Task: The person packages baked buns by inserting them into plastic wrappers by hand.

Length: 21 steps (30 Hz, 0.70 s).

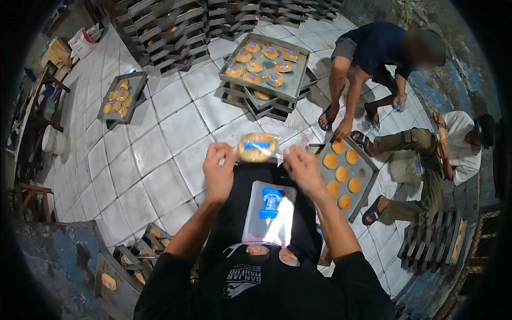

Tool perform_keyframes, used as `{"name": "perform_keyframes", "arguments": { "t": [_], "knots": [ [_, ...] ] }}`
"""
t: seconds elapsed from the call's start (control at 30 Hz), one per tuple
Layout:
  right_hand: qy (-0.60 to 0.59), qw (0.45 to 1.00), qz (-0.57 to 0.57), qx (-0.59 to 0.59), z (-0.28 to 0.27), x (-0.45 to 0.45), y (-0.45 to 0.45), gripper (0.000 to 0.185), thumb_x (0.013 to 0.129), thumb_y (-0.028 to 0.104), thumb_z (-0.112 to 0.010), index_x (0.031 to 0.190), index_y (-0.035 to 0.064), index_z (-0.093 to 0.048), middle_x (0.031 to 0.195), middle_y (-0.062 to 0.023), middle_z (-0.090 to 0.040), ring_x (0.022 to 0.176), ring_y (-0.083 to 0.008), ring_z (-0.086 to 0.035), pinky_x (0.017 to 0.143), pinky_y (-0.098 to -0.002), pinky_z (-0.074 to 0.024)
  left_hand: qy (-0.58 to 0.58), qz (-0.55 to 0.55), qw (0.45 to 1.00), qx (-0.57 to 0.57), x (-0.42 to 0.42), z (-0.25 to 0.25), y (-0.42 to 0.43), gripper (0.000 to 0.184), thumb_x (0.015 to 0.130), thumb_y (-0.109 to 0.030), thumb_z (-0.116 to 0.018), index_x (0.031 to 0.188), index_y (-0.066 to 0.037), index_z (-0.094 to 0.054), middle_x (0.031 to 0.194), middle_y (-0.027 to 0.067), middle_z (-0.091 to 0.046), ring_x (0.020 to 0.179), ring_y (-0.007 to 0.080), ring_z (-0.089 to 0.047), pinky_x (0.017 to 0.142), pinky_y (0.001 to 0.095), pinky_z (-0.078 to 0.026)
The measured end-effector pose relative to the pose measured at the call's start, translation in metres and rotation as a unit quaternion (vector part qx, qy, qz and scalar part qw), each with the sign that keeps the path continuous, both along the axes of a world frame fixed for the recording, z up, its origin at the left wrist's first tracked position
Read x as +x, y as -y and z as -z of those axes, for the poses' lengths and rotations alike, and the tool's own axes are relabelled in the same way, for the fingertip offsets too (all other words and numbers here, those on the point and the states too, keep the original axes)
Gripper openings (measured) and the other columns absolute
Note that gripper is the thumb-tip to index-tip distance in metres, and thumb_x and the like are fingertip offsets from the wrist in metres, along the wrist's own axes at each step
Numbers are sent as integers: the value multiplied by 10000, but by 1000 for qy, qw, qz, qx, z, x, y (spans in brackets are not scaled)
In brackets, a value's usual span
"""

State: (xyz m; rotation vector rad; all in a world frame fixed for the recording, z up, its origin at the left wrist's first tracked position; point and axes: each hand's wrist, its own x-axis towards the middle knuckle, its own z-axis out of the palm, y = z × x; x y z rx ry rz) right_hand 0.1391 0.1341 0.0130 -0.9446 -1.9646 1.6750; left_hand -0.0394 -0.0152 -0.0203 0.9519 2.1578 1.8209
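Note:
In front of me a round golden bun in a clear plastic bag (257, 154) with a blue label hangs between my hands. My left hand (218, 168) is closed on the bag's left edge. On the other side, my right hand (305, 169), slightly blurred, pinches the bag's right end, where the plastic looks drawn out. A stack of flat clear bags (255, 213) with a blue print rests on my lap, below both hands.
To the right is a tray of unwrapped buns (365, 184), touched by a co-worker's hand (344, 129). Another person (461, 152) sits beyond it, holding a bun. Ahead stand stacked trays of wrapped buns (298, 80); a smaller tray (137, 88) lies left on the tiled floor.

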Motion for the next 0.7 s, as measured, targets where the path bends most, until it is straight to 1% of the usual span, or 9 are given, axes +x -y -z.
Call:
{"name": "perform_keyframes", "arguments": {
  "t": [0.17, 0.23, 0.27, 0.33, 0.37, 0.4, 0.47, 0.6, 0.7],
  "knots": [
    [35, 999, -1, -28, 74, 23, 53, 253, 987, 244, -650, 877, 20, -609, 737, 2, -586, 649, -69, -510, 568, -273, -440, 341, 81, 936, 29, 4, 72, 29, 320, 982, -103, -579, 715, 65, -631, 944, 80, -667, 877, 130, -585, 796, 282, -459],
    [-46, 995, 84, -16, 60, 21, 68, 219, 971, 217, -673, 1036, 14, -623, 844, -19, -628, 687, -74, -535, 590, -271, -464, 312, 92, 945, 37, 10, 47, 13, 310, 986, -109, -579, 734, 65, -632, 945, 82, -681, 874, 125, -587, 775, 275, -460],
    [-143, 981, 111, -71, 60, 20, 70, 416, 933, 165, -721, 1279, 15, -544, 1015, -36, -648, 772, -75, -580, 642, -247, -490, 296, 110, 948, 45, 12, 34, 3, 306, 988, -111, -579, 744, 65, -633, 945, 84, -687, 872, 122, -588, 765, 272, -461],
    [-180, 956, 87, -216, 26, 30, 67, 555, 899, 153, -761, 1363, 4, -496, 1080, -34, -654, 829, -97, -620, 713, -245, -515, 181, 169, 968, 34, 24, 10, -14, 230, 984, -87, -586, 844, 79, -661, 1023, 104, -701, 908, 141, -612, 789, 267, -475],
    [-141, 966, 93, -197, 27, 38, 64, 557, 877, 137, -786, 1347, 5, -517, 1109, -29, -655, 878, -126, -642, 765, -283, -536, 155, 187, 970, 21, 32, -1, -22, 198, 984, -82, -587, 911, 83, -669, 1072, 115, -697, 947, 148, -618, 821, 270, -481],
    [-92, 990, 110, -16, 21, 47, 56, 527, 867, 154, -792, 1311, 23, -541, 1134, -87, -677, 916, -178, -675, 806, -321, -540, 132, 206, 970, 7, 41, -6, -27, 187, 984, -78, -587, 979, 87, -677, 1122, 125, -693, 986, 156, -624, 853, 273, -487],
    [9, 980, 178, 86, 28, 72, 31, 517, 851, 168, -792, 1287, 34, -549, 1183, -156, -680, 1003, -261, -693, 862, -340, -525, 242, 168, 954, 51, 49, -5, -32, 290, 979, -67, -593, 1233, 71, -612, 1293, 159, -619, 1153, 191, -599, 965, 300, -477],
    [142, 893, 298, 306, 123, 138, -8, 575, 882, 180, -729, 1372, 6, -485, 1314, -221, -598, 1217, -380, -592, 996, -429, -476, -33, 257, 962, -81, 48, 1, 12, 581, 924, -145, -681, 1447, -6, -471, 1485, 187, -486, 1352, 323, -502, 1104, 416, -407],
    [169, 910, 341, 164, 145, 167, 18, 578, 878, 176, -727, 1374, -13, -498, 1368, -221, -559, 1240, -388, -569, 1029, -424, -461, -281, 253, 901, -215, 59, 12, 49, 540, 856, -60, -714, 1379, -75, -580, 1515, 203, -449, 1373, 425, -463, 1123, 457, -398]
  ]
}}
